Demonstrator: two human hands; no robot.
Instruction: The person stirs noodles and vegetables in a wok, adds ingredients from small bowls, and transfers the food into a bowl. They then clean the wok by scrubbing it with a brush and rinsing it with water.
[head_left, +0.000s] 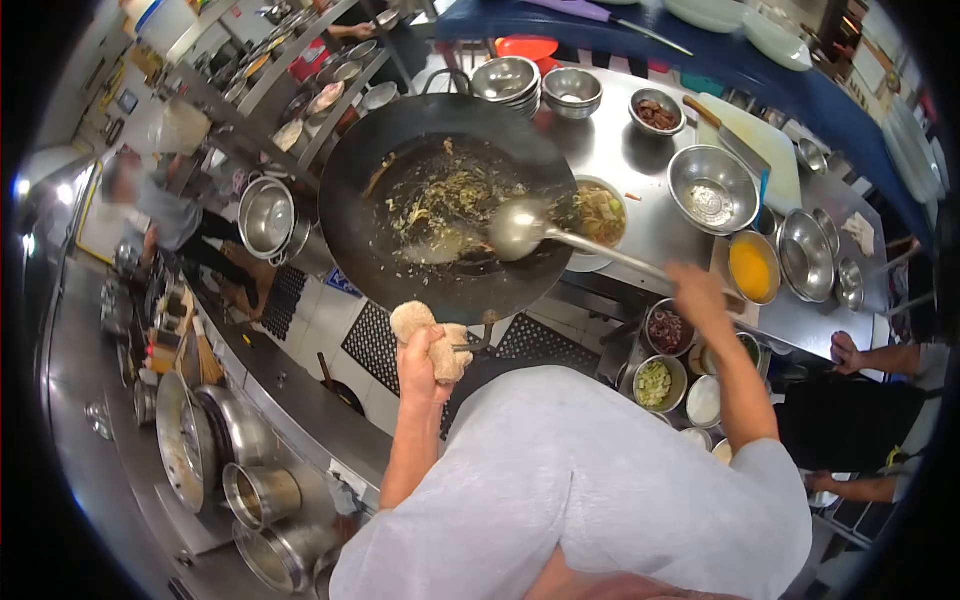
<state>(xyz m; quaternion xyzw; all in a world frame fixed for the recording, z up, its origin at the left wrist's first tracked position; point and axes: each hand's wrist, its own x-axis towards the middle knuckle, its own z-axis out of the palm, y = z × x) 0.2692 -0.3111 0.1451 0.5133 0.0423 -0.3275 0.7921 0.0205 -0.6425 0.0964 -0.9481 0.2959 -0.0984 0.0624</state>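
My left hand (417,368) is closed round a folded beige cloth (447,352) at the near handle (487,333) of a big dark wok (352,200). Scraps of cooked food (450,200) and a little liquid lie in the wok. In my right hand (697,297) is the long handle of a metal ladle (520,230). Its round head rests over the wok's right side, near the rim. Right beside that rim stands a white bowl (590,264) of food in broth, partly hidden by the wok and the ladle.
Steel bowls (712,190) and a bowl of yellow liquid (753,268) stand on the right counter. A knife (730,140) lies on a cutting board (770,150). Ingredient tubs (658,384) sit below my right arm. Another person's arms (880,358) show at right; someone (165,210) stands at left.
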